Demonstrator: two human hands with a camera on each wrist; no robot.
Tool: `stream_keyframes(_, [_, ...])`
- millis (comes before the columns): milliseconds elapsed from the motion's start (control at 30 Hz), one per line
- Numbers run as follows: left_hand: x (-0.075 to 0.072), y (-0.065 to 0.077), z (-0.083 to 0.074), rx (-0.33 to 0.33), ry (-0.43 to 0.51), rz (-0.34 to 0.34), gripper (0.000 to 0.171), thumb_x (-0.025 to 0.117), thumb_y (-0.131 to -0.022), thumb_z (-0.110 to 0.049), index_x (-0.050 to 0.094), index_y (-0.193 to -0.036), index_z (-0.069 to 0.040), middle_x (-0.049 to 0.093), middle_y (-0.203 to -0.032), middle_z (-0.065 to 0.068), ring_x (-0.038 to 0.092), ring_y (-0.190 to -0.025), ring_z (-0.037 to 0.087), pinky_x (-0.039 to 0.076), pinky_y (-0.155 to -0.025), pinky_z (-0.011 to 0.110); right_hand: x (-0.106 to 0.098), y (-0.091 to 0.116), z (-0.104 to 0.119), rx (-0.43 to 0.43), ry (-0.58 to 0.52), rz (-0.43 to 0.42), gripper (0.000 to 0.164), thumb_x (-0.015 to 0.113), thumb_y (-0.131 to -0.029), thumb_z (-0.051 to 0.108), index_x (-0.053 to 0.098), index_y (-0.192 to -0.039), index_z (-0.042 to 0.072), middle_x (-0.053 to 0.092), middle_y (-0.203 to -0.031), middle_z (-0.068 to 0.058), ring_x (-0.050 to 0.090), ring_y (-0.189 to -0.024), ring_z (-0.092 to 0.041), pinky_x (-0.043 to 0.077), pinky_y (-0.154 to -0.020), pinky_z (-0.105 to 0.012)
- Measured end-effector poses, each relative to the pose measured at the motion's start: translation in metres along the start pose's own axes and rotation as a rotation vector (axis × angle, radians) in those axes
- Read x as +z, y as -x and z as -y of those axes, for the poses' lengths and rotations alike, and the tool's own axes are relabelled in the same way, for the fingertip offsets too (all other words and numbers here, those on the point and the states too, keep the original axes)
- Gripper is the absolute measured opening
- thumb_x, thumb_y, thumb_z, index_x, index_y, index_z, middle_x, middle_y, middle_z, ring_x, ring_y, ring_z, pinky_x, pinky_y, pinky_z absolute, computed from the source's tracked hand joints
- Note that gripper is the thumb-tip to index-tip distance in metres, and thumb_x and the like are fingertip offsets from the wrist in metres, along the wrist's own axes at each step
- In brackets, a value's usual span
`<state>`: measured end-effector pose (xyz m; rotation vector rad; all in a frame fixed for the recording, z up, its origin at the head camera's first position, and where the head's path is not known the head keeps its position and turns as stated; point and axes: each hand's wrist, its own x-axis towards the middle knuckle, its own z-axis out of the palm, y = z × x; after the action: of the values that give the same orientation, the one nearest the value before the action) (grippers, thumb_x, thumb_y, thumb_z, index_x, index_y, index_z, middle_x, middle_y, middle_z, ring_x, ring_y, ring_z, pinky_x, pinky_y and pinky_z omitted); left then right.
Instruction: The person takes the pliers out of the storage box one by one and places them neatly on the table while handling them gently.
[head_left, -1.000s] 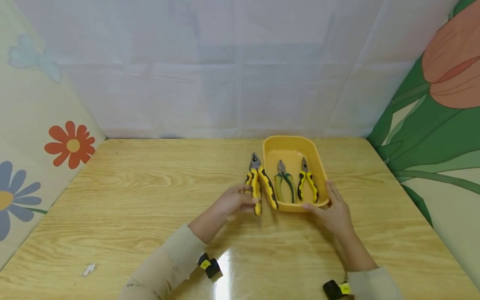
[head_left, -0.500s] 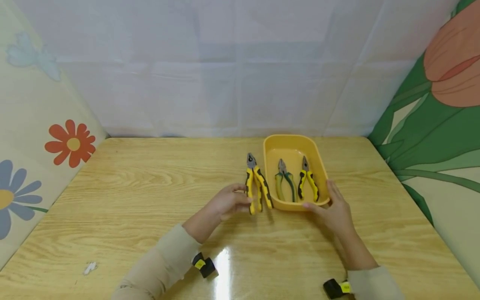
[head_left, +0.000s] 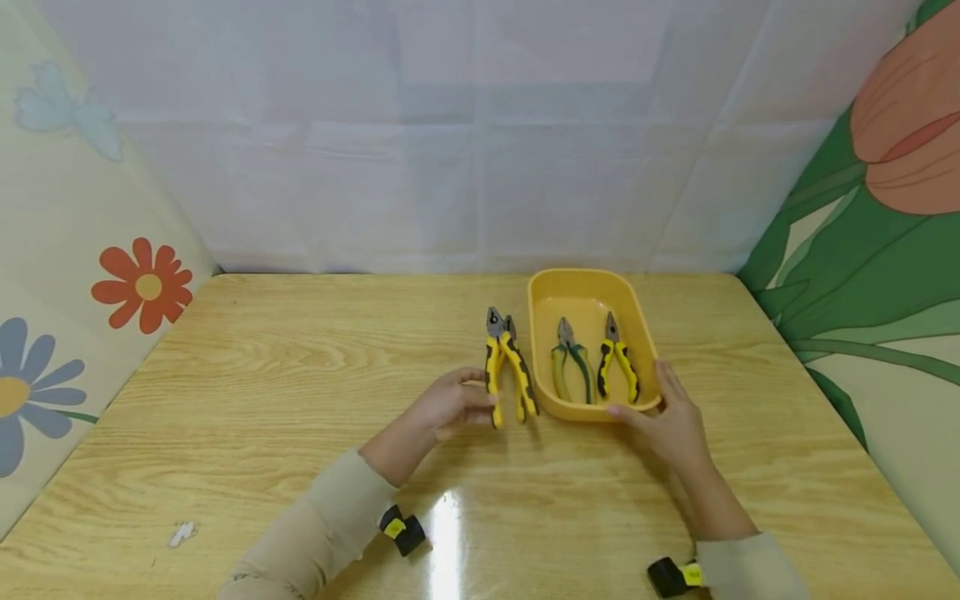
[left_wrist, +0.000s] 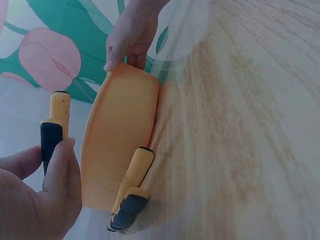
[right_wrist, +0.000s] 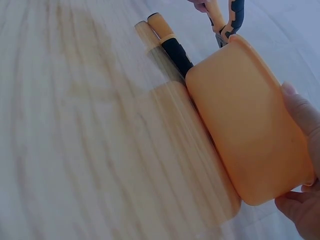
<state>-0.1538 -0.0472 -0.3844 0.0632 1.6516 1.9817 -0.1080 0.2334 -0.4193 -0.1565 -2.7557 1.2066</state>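
Observation:
My left hand [head_left: 450,407] pinches one handle of a pair of combination pliers [head_left: 492,371] with yellow and black grips, held up left of a yellow plastic bin [head_left: 577,412]. The left wrist view shows the thumb and fingers on that handle. A second pair of yellow-black pliers [left_wrist: 131,187] lies on the table beside the bin, partly hidden by the held pair in the head view. My right hand [head_left: 675,425] grips the bin's near right corner, thumb at the front rim and fingers along the side. Inside lie green-handled pliers [head_left: 572,367] and smaller yellow-black pliers [head_left: 617,367].
The wooden table [head_left: 300,350] meets a white curtain [head_left: 337,167] at the back. Painted flower panels [head_left: 885,275] stand at both sides. A small white scrap [head_left: 182,534] lies at the front left. Black wrist-strap pieces [head_left: 402,530] hang near the sleeves.
My left hand has moved slightly left with the held pliers, away from the bin. The second pair's head now shows behind them. My right hand and the bin have barely moved.

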Motion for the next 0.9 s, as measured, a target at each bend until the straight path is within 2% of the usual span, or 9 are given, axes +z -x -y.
stream_keyframes(200, [-0.003,0.001,-0.001,-0.021,-0.008,-0.004,0.042,0.048,-0.08,0.009,0.031,-0.119,0.015,0.047,-0.097,0.026,0.055,-0.074,0.021,0.05,-0.07,0.031,0.0,0.0,0.0,-0.005,-0.009,-0.005,0.1,0.067,-0.069,0.044,0.008,-0.136,-0.002,0.005,-0.14,-0.021,0.006,-0.125,-0.038,0.01,-0.1,-0.049])
stream_keyframes(900, [-0.013,0.002,0.001,-0.021,-0.009,-0.036,0.041,0.048,-0.08,0.01,0.032,-0.117,0.016,0.052,-0.092,0.023,0.057,-0.074,0.022,0.05,-0.068,0.031,-0.001,0.001,0.001,-0.008,-0.007,-0.006,0.101,0.067,-0.069,0.045,0.009,-0.136,-0.002,0.006,-0.14,-0.022,0.007,-0.125,-0.039,0.01,-0.1,-0.05])
